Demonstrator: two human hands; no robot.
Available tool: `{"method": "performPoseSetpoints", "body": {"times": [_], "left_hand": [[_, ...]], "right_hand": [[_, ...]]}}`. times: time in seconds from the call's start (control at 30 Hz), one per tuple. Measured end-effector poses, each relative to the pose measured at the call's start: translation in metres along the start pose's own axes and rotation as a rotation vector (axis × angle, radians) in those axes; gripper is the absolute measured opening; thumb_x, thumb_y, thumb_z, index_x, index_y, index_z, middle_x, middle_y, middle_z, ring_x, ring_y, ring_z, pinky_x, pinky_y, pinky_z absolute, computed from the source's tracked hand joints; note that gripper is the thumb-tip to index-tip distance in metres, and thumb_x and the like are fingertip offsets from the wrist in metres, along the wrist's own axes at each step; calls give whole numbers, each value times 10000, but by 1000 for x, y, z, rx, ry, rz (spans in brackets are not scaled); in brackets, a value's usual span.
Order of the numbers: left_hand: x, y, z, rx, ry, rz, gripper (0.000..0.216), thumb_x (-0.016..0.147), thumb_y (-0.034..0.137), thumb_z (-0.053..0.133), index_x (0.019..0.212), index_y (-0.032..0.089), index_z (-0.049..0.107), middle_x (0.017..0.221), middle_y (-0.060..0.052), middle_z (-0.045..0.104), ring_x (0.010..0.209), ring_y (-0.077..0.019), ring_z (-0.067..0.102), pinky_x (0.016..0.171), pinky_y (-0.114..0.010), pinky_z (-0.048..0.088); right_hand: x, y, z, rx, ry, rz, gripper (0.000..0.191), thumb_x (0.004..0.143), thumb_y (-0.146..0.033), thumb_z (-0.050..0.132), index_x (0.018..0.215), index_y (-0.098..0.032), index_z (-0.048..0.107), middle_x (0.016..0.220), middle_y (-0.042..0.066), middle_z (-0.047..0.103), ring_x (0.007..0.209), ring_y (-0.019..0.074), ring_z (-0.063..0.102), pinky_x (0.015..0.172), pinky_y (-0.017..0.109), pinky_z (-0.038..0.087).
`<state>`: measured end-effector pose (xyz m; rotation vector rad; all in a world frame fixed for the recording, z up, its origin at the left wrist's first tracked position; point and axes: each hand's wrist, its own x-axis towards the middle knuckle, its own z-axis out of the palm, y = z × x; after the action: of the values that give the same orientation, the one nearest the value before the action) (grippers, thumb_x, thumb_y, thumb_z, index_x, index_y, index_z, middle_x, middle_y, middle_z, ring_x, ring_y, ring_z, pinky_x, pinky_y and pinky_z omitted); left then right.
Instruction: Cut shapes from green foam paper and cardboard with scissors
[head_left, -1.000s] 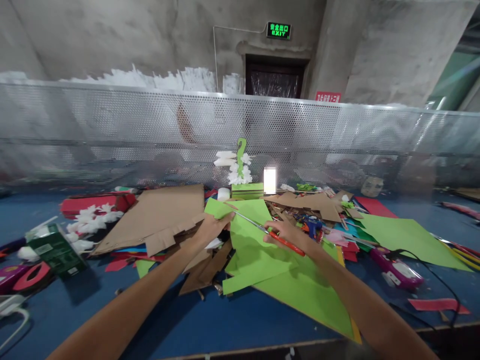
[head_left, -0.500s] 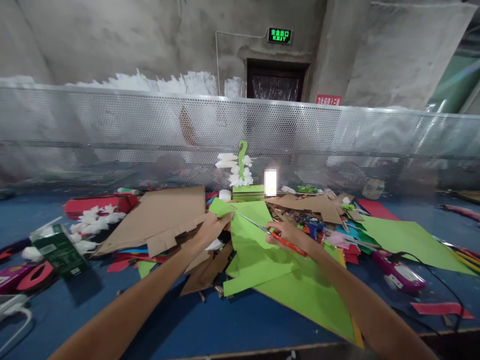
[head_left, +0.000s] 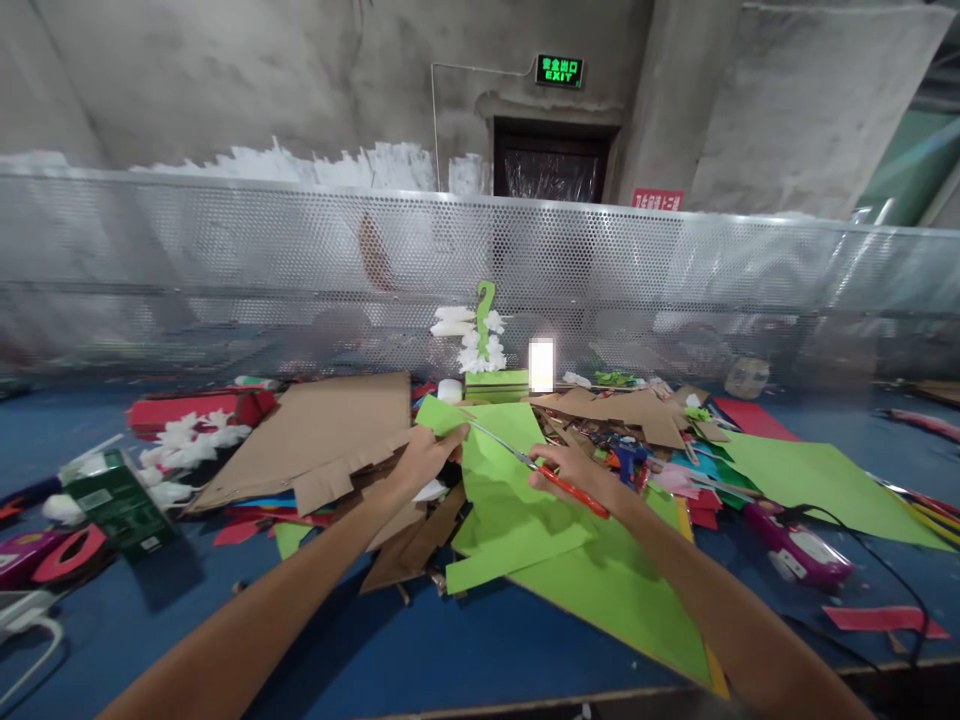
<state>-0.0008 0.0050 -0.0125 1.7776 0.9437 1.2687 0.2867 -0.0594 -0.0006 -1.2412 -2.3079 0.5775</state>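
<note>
My left hand (head_left: 435, 452) pinches the upper left part of a light green sheet of paper (head_left: 499, 465). In my right hand (head_left: 566, 470) is a pair of scissors (head_left: 574, 492) with red-orange handles. Their silver blades point up and left, reaching the paper close to my left fingertips. Under this sheet lie a green strip (head_left: 487, 570) and a larger green board (head_left: 630, 590) with a yellow edge. Whether the blades are parted is too fine to see.
Brown cardboard (head_left: 345, 410) lies left of my hands, near a dark green box (head_left: 120, 503) and a red box (head_left: 199, 410). Behind stands a green piece with white paper flowers (head_left: 484, 350). At right are a green sheet (head_left: 832, 485) and a purple device (head_left: 799, 545).
Almost nothing differs. My right hand and the scissors have shifted very slightly left, while my left hand keeps its grip on the paper.
</note>
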Motion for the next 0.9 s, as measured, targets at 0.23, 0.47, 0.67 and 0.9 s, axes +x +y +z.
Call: {"method": "performPoseSetpoints", "body": {"times": [0.23, 0.47, 0.67, 0.9], "left_hand": [[-1, 0, 0, 24, 0, -12, 428, 870, 539, 679, 617, 205, 588, 531, -5, 589, 513, -160, 543, 569, -283, 432], [0, -4, 0, -24, -15, -9, 364, 885, 514, 684, 729, 186, 660, 561, 10, 583, 510, -152, 542, 550, -273, 430], [-4, 13, 4, -42, -31, -23, 343, 826, 519, 745, 758, 192, 663, 540, 30, 558, 489, -147, 517, 520, -271, 421], [-7, 23, 5, -33, -47, -22, 374, 816, 527, 747, 674, 202, 626, 531, 21, 559, 486, -147, 519, 518, -275, 429]], "right_hand": [[0, -3, -3, 40, -8, 11, 642, 912, -798, 550, 995, -171, 660, 797, 29, 639, 659, 171, 551, 585, 263, 354], [-2, -7, -4, 26, -10, 19, 647, 943, -798, 505, 994, -172, 659, 787, 36, 641, 630, 156, 529, 576, 267, 348], [-2, -7, -2, 18, -8, 22, 684, 912, -828, 516, 1060, -176, 663, 768, 25, 646, 614, 156, 533, 579, 268, 345], [0, -9, -2, 24, -2, 43, 685, 891, -835, 542, 1013, -173, 672, 768, 16, 634, 638, 159, 532, 599, 265, 344]]}}
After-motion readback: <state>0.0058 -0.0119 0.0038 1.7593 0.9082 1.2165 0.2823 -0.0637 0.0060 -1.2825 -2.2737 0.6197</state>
